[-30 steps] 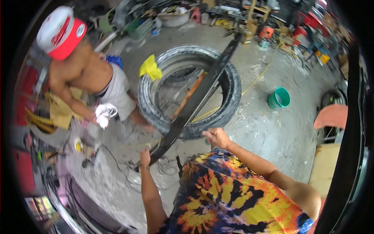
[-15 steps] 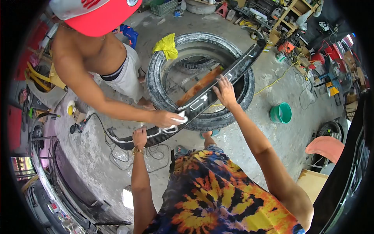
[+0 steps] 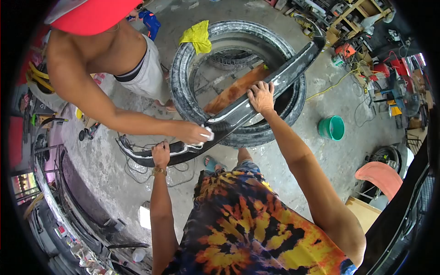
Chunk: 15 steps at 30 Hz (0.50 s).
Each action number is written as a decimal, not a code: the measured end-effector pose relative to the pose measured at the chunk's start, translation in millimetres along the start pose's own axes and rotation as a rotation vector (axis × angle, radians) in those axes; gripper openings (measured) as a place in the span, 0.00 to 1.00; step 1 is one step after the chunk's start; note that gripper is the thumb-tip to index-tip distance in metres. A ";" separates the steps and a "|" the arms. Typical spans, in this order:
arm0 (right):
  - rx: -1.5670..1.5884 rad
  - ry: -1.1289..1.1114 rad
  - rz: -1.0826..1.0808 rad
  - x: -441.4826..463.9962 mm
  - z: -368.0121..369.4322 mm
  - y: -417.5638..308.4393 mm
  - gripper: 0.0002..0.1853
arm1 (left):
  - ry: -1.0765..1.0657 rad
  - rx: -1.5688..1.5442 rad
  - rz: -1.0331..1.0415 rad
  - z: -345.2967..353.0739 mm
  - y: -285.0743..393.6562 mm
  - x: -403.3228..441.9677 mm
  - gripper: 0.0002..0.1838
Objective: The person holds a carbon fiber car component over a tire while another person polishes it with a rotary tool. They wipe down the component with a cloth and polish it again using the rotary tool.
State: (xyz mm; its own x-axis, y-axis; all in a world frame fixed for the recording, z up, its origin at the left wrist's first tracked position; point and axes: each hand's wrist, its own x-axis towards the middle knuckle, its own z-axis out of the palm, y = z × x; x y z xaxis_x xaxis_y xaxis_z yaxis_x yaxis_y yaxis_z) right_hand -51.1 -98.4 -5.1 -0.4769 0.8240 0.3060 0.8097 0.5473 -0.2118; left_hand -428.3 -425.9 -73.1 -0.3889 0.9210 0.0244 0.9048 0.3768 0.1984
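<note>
A long, glossy black carbon-fibre car trim piece [image 3: 229, 120], like a bumper lip, lies slantwise across the top of a dusty tyre [image 3: 176, 78]. My left hand [image 3: 161, 155] grips its near-left end, fingers over the upper edge. Farther along, my right hand [image 3: 262, 97] rests on the piece above the tyre, fingers bent at its far edge. Between my hands, a co-worker's hand [image 3: 191, 132] presses a white cloth or pad [image 3: 208, 134] to the surface. A reddish-brown board [image 3: 240, 89] is behind the piece, within the tyre opening.
A yellow cloth [image 3: 196, 37] hangs on the tyre's rim. To the right stands a green bucket [image 3: 331, 128] on the concrete floor, with a yellow cable [image 3: 332, 88] behind it. The co-worker in a red cap [image 3: 91, 16] stands at left. Cords lie under the trim piece's left end.
The camera view has shifted slightly. My right hand's fingers, stretched flatter before, now bend more at the piece's far edge. The co-worker's hand with the white cloth has shifted slightly.
</note>
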 end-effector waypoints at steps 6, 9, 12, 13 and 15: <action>0.007 0.077 0.010 -0.5 4.3 -0.3 0.14 | -0.146 -0.039 -0.191 -15.0 10.7 4.7 0.18; 0.025 0.085 0.000 0.4 2.8 -0.7 0.14 | 0.046 0.113 -0.006 13.3 -14.9 -8.9 0.19; -0.016 0.051 0.025 2.8 0.7 -0.5 0.14 | 0.023 0.075 -0.075 10.3 -14.6 -6.2 0.19; -0.025 0.038 0.033 5.6 0.8 -2.1 0.14 | 0.026 0.076 -0.082 3.5 -12.5 -5.0 0.19; -0.018 0.028 0.019 5.5 -1.2 -1.5 0.15 | -0.023 0.032 -0.041 -17.2 -1.2 -2.2 0.20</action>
State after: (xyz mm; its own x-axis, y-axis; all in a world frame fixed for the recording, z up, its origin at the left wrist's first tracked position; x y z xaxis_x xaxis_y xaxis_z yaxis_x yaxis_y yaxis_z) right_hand -54.5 -94.9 -1.9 -0.4520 0.8296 0.3279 0.8245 0.5289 -0.2014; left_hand -431.5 -430.1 -56.6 -0.4222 0.9065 -0.0054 0.8933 0.4171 0.1673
